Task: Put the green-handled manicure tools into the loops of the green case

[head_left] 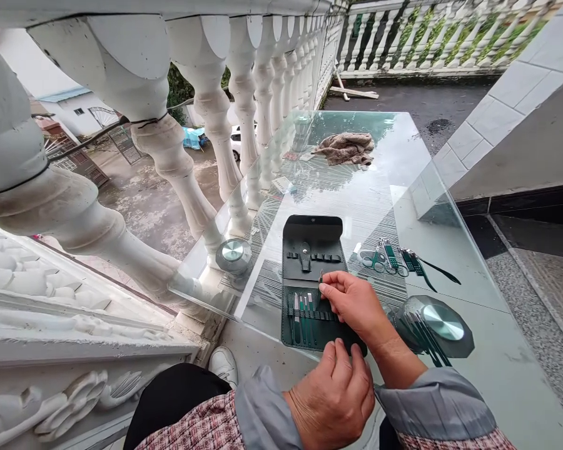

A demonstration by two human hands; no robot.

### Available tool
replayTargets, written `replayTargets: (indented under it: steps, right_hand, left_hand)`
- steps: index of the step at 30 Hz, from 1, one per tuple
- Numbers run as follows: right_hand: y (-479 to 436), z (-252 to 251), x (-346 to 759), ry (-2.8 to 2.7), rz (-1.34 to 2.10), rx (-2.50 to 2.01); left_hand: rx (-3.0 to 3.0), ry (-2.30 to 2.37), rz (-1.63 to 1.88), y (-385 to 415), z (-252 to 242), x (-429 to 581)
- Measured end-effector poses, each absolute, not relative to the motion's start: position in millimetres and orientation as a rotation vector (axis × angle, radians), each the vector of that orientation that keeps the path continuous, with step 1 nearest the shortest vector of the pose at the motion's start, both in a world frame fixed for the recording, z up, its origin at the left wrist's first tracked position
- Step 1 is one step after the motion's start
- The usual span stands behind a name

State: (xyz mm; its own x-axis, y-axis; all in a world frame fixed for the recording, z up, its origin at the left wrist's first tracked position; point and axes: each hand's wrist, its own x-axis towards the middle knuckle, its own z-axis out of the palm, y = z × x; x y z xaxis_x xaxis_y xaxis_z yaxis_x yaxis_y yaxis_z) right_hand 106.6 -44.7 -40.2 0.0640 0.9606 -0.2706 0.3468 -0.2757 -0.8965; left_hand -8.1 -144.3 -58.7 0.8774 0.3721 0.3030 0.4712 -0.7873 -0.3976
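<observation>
A dark green manicure case (pixel 304 269) lies unfolded on the glass table. Several slim metal tools (pixel 304 312) with green handles stand in its lower loops; the upper loops look unfilled around a snap strap (pixel 305 256). My right hand (pixel 356 303) is closed in a pinch over the case's right side, on a slim tool (pixel 321 275) whose metal tip points up; its kind is hidden. My left hand (pixel 335 394) has its fingers bent over the case's bottom right edge, thumb out of sight. To the right lie nail clippers (pixel 390 253), scissors (pixel 374 261) and dark-handled nippers (pixel 420 265).
More slim tools (pixel 425 337) lie at the right by a round metal table support (pixel 443 322) under the glass. A crumpled brown cloth (pixel 344 149) lies toward the far end. White balusters (pixel 206 119) line the left; a tiled wall (pixel 511 100) rises at right.
</observation>
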Motion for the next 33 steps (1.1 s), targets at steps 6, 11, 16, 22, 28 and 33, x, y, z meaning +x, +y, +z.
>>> replayTargets:
  steps: [6, 11, 16, 22, 28, 33]
  right_hand:
    - [-41.1, -41.4, 105.1, -1.424, 1.26, -1.779]
    - [-41.8, -37.5, 106.4, -1.678, 1.188, -1.802]
    - [-45.5, -28.1, 106.5, -1.904, 1.089, -1.843]
    - [-49.3, -24.7, 114.7, -2.061, 0.942, -1.9]
    - [-51.9, -37.1, 116.6, -2.131, 0.562, -1.623]
    - [-51.6, -42.5, 113.9, -2.181, 0.545, -1.616]
  left_hand:
    - [-2.582, -0.622, -0.317, -144.5, -57.9, -9.2]
    - [-2.589, -0.612, -0.336, -143.4, -57.2, -9.9]
    - [-2.597, -0.618, -0.343, -142.6, -56.8, -10.3]
    - [-2.597, -0.6, -0.342, -143.2, -57.6, -11.4]
    - [-2.607, -0.59, -0.34, -142.2, -59.9, -11.0]
    - [-2.613, -0.589, -0.35, -142.0, -59.3, -12.0]
